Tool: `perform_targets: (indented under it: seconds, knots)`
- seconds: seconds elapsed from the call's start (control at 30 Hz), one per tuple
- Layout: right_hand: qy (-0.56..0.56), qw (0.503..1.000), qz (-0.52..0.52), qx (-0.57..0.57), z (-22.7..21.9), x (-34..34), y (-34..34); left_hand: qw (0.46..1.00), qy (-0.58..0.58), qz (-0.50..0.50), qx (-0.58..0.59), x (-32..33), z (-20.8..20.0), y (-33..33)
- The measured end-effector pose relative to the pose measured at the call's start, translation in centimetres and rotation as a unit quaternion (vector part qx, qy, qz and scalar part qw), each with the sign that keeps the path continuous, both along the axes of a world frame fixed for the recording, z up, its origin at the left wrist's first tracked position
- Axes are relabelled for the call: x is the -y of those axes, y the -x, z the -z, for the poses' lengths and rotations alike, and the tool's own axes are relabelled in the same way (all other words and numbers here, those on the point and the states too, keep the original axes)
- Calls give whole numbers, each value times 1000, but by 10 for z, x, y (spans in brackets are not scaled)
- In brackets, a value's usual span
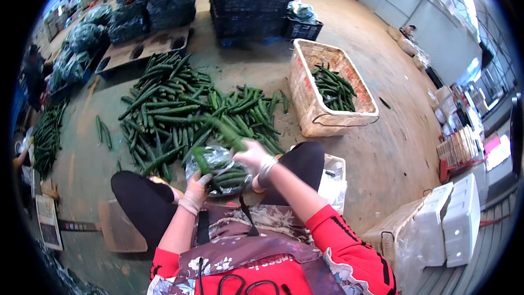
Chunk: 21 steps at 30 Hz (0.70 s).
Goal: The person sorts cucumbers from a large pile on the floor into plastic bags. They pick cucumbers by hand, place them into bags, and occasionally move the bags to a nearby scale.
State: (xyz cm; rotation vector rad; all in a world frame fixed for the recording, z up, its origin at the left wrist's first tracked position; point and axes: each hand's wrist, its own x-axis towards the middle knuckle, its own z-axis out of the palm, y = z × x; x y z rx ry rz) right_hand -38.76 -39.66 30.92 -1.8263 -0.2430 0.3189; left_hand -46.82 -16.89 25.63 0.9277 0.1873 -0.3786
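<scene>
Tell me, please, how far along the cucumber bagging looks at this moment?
Done: a few cucumbers already lie in the clear plastic bag on the lap, and the crate holds some. In hand: the right hand grips a cucumber; the left hand holds the bag with another. Left: the large pile on the floor.

Probably a produce packing warehouse: cucumbers heaped (180,106) on concrete floor (376,147), stacked black crates (248,8), foam boxes (458,218).
</scene>
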Motion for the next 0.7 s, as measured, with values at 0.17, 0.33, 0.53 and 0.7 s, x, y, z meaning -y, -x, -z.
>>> perform_targets:
  seconds: [0.17,0.33,0.53,0.7]
  knots:
    - [-534,790,300,2,-94,126,-108,998,-18,-54,15,-20,1,0]
    - [-440,877,140,-136,-26,45,-99,988,-142,-52,26,-41,-4,-13]
    - [-217,942,-65,-246,37,-73,-32,981,-184,18,63,-55,-36,-57]
    - [-66,962,-140,-225,66,-87,-27,997,-81,-12,8,-72,-2,-61]
